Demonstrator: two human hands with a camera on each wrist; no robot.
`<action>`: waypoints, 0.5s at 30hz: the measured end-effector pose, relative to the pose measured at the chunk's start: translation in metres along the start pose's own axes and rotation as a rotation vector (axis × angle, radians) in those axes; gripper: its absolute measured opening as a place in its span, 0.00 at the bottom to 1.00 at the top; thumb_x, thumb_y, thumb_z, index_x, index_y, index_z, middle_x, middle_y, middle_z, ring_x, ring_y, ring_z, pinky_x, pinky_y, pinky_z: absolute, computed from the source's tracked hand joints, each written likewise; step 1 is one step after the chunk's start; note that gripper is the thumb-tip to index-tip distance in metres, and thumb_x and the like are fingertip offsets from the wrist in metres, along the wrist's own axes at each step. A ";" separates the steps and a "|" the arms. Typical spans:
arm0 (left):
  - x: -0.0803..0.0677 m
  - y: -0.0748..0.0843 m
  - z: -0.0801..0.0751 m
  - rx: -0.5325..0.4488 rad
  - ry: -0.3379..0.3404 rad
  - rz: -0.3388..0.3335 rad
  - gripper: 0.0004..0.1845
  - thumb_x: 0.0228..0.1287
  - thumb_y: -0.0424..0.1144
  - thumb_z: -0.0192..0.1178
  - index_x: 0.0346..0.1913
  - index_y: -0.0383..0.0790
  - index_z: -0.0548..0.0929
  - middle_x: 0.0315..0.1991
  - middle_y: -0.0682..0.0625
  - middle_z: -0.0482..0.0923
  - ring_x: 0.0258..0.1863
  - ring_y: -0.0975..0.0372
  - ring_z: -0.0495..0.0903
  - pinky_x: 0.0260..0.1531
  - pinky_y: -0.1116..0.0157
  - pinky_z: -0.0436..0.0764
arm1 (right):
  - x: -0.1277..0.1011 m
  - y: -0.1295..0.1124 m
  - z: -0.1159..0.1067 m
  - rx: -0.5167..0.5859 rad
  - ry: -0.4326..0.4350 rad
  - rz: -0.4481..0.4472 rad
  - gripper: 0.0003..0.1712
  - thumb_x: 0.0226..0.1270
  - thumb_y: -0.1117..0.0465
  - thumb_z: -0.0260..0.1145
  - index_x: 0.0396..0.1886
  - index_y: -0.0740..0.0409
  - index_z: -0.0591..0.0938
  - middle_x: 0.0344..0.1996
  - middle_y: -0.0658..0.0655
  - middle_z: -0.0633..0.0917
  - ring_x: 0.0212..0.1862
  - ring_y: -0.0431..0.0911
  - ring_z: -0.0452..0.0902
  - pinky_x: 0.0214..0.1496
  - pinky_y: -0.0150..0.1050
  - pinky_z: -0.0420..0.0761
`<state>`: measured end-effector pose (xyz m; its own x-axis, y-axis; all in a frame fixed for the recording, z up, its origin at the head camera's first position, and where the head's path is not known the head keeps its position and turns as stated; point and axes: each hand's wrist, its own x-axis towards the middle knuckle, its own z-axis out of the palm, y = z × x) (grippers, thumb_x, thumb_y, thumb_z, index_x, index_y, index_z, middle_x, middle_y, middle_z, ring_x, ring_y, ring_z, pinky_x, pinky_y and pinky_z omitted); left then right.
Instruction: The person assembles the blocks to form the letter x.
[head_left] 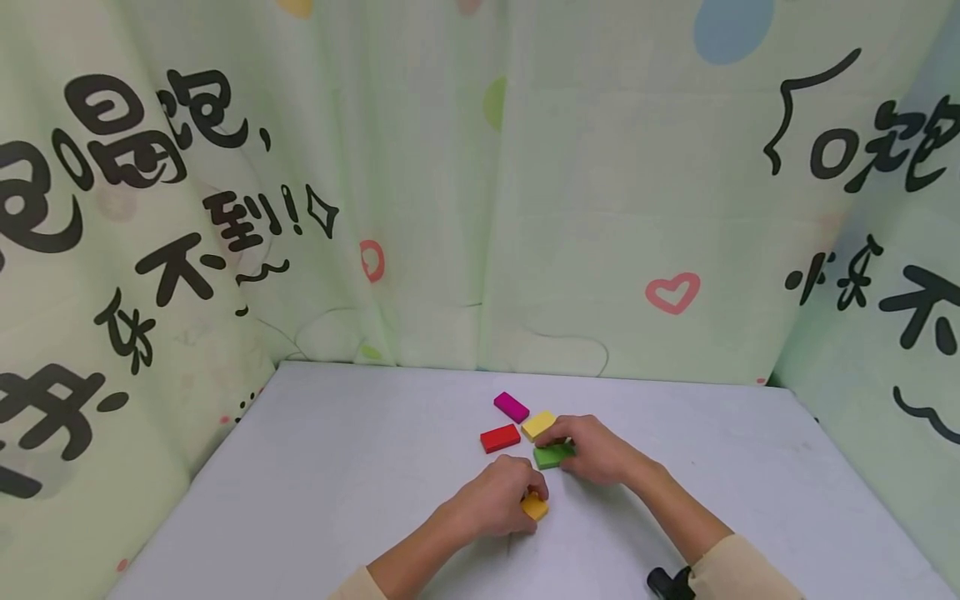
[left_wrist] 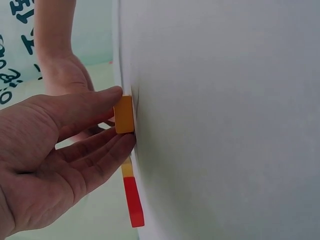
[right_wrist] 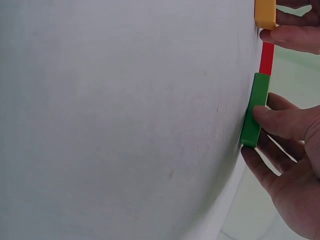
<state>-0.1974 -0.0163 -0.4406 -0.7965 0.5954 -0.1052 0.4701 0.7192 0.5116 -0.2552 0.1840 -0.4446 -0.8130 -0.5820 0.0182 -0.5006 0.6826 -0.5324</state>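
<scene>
Orange block [head_left: 535, 507]: between the thumb and fingers of the left hand [head_left: 504, 496], which pinches it; contact with the white table [head_left: 360, 483] cannot be confirmed. Green block [head_left: 551, 456]: just beyond the orange one, gripped by thumb and fingers of the right hand [head_left: 592, 448]. Yellow block [head_left: 537, 424]: just past the green, beside the right fingertips. Red block [head_left: 500, 438]: beyond the left hand. Magenta block [head_left: 512, 407]: farthest from both hands.
</scene>
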 end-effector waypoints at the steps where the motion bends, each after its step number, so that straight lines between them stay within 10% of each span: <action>1: 0.000 -0.001 0.000 -0.001 0.000 0.001 0.15 0.47 0.39 0.76 0.41 0.49 0.86 0.30 0.62 0.75 0.28 0.71 0.70 0.30 0.76 0.73 | 0.000 0.000 0.000 0.000 -0.001 0.000 0.21 0.55 0.72 0.70 0.49 0.52 0.85 0.45 0.49 0.83 0.50 0.47 0.77 0.54 0.47 0.79; 15: -0.010 -0.008 -0.003 0.054 0.035 0.011 0.16 0.50 0.43 0.74 0.45 0.54 0.87 0.39 0.64 0.79 0.38 0.72 0.74 0.38 0.75 0.77 | 0.000 0.003 -0.001 -0.006 0.004 -0.034 0.22 0.55 0.73 0.69 0.50 0.53 0.85 0.44 0.48 0.83 0.49 0.47 0.77 0.52 0.47 0.79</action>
<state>-0.1945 -0.0295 -0.4413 -0.8035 0.5912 -0.0698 0.4977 0.7315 0.4661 -0.2570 0.1858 -0.4455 -0.7966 -0.6031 0.0400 -0.5298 0.6648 -0.5266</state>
